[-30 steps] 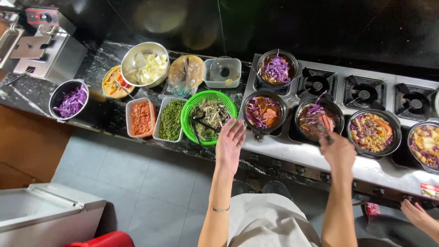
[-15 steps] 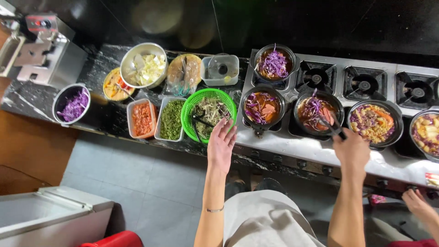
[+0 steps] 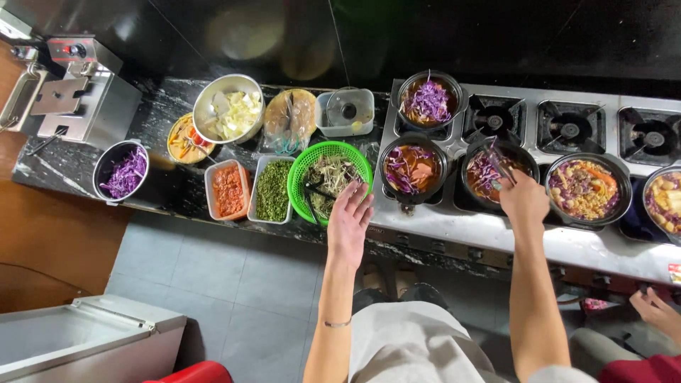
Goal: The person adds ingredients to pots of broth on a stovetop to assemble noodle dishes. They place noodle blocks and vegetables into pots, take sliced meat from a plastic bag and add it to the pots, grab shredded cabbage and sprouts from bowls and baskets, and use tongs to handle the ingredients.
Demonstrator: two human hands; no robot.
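Note:
My left hand (image 3: 349,221) hovers with its fingers spread at the near rim of a green basket (image 3: 299,179) that holds pale vegetable strips and black tongs. It holds nothing. My right hand (image 3: 523,196) is closed on a pair of chopsticks (image 3: 499,162) whose tips reach into a black pot (image 3: 477,199) of purple cabbage and broth on the stove. Left of that pot stands another black pot (image 3: 413,169) with red broth and cabbage.
A steel stove (image 3: 454,230) carries several more filled pots (image 3: 586,187) and open burners (image 3: 573,128). On the black counter (image 3: 167,186) are tubs of red paste (image 3: 227,189) and chopped greens (image 3: 272,189), bowls of cabbage (image 3: 120,170). Another person's hand (image 3: 656,310) is at lower right.
My left hand has drawn back from over the green basket toward its near rim. My right hand has moved up to the cabbage pot with the chopsticks.

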